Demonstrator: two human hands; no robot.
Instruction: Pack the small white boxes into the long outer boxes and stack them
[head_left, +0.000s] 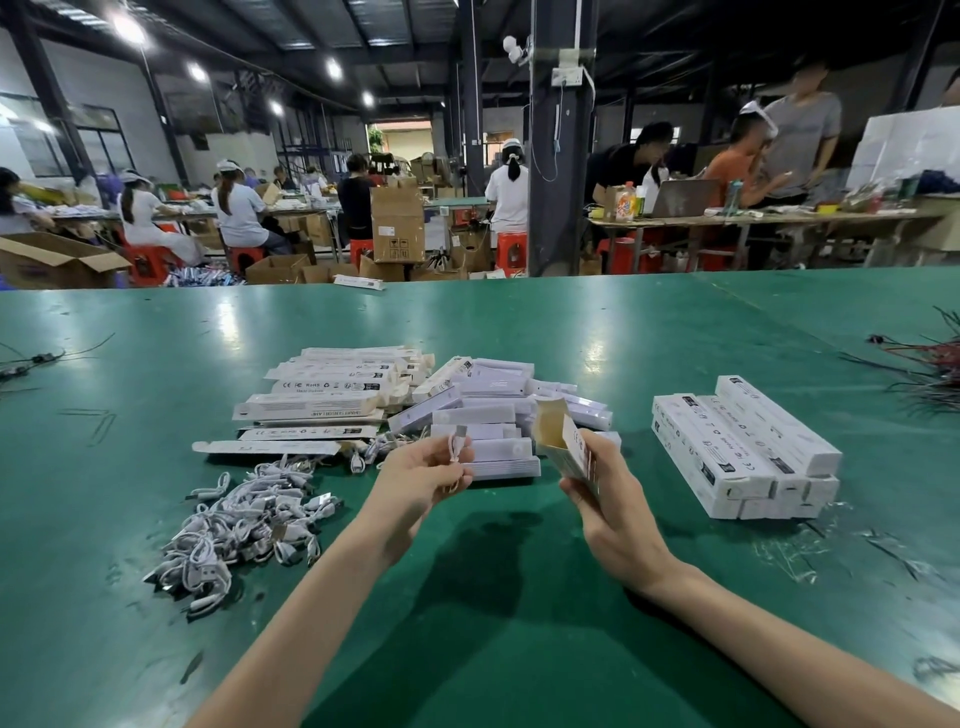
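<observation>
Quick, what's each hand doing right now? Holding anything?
The left hand pinches a small white cable.
The right hand grips a long outer box, open at its top end.

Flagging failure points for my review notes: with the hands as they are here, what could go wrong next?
1. The left hand pinches a thin cable; it could slip or catch on the flap of the open box in the right hand.
2. The stack of packed boxes on the right lies uneven, so another box on top might slide off.
</observation>
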